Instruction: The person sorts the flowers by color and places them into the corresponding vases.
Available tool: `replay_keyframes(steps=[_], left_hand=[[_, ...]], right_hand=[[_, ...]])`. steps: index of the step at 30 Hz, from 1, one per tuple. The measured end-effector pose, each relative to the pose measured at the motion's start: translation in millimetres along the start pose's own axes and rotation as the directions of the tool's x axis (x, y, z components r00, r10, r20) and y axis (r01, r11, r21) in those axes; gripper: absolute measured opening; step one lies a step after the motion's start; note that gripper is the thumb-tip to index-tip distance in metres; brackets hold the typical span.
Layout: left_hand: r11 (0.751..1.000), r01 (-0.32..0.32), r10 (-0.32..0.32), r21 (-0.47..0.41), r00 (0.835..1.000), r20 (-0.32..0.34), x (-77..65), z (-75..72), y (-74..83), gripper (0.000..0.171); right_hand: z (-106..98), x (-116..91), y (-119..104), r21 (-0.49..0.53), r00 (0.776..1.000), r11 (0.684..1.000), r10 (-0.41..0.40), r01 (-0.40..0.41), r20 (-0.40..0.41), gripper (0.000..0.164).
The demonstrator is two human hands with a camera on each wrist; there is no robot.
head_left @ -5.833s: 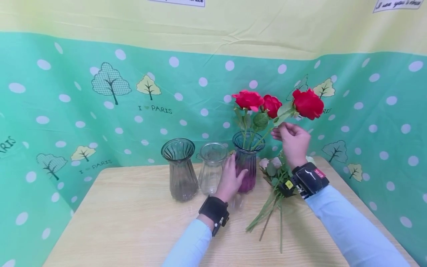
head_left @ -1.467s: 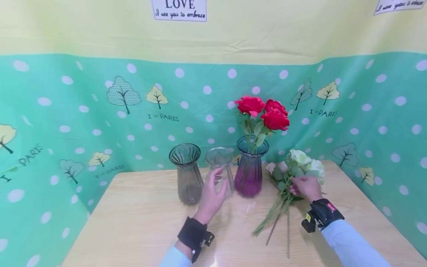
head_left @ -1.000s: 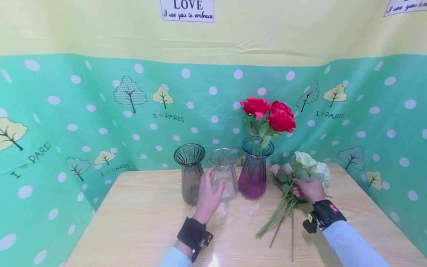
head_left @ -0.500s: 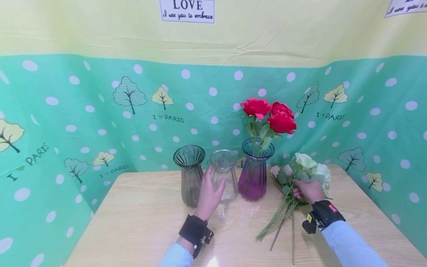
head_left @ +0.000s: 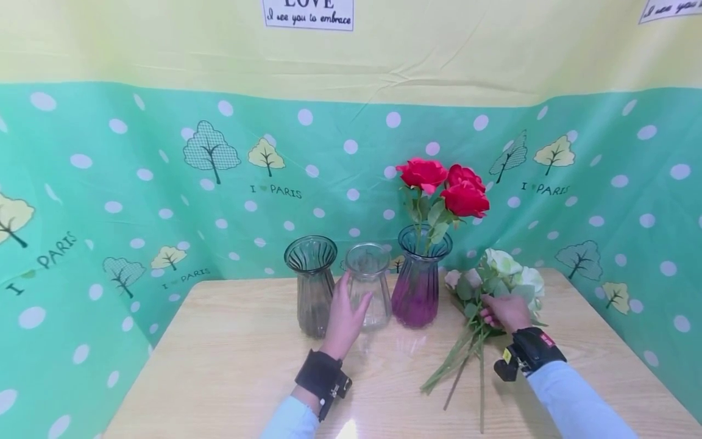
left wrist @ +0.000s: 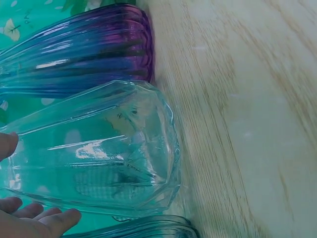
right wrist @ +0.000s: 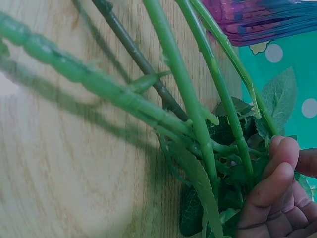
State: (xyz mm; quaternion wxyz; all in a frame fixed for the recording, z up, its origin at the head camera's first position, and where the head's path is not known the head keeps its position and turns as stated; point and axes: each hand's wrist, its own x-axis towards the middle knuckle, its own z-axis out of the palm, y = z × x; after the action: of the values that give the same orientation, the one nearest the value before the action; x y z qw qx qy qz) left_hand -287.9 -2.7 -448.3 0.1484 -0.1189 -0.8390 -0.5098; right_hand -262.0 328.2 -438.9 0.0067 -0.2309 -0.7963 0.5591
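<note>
My left hand (head_left: pixel 344 320) is at the clear glass vase (head_left: pixel 377 299), thumb on one side and fingers on the other. In the left wrist view, the fingers (left wrist: pixel 62 221) lie along the side of the glass, loosely bent. On the right, my right hand (head_left: pixel 509 312) pinches a green flower stem (right wrist: pixel 265 116) between thumb and forefinger, among the flowers lying on the table. This bunch has white blooms (head_left: pixel 501 262), pale pink blooms (head_left: pixel 470 278) and long stems (head_left: pixel 454 363) that point toward me. Which bloom the pinched stem carries is hidden.
A purple-blue vase (head_left: pixel 415 299) holding several red roses (head_left: pixel 465 199) stands right of the clear vase. A grey ribbed vase (head_left: pixel 314 299) is close on its left. Behind the wooden table (head_left: pixel 219 366) hangs a green and yellow printed cloth (head_left: pixel 307 146).
The right hand has let go of a red rose, now in the purple-blue vase, and moved down to the lying flowers. The left hand has shifted left from that vase to the clear one.
</note>
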Motion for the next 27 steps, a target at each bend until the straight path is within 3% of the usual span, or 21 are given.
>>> replay_keyframes(steps=[8, 18, 27], left_hand=[[0.999, -0.032, 0.032, 0.023, 0.999, -0.004, 1.7, 0.4, -1.4, 0.073], [0.999, -0.023, 0.022, 0.034, 1.000, 0.009, 0.8, -1.2, -0.1, 0.072], [0.998, -0.026, 0.026, 0.052, 1.000, 0.012, 1.9, 0.0, -1.9, 0.072]], right_hand=[[-1, -2, -2, 0.031, 0.999, 0.999, 0.013, -0.015, 0.034, 0.032], [-2, -9, -8, 0.210, 0.995, 0.977, 0.015, -0.035, 0.097, 0.021], [-5, -11, -11, 0.225, 0.997, 0.974, -0.053, 0.040, 0.049, 0.037]])
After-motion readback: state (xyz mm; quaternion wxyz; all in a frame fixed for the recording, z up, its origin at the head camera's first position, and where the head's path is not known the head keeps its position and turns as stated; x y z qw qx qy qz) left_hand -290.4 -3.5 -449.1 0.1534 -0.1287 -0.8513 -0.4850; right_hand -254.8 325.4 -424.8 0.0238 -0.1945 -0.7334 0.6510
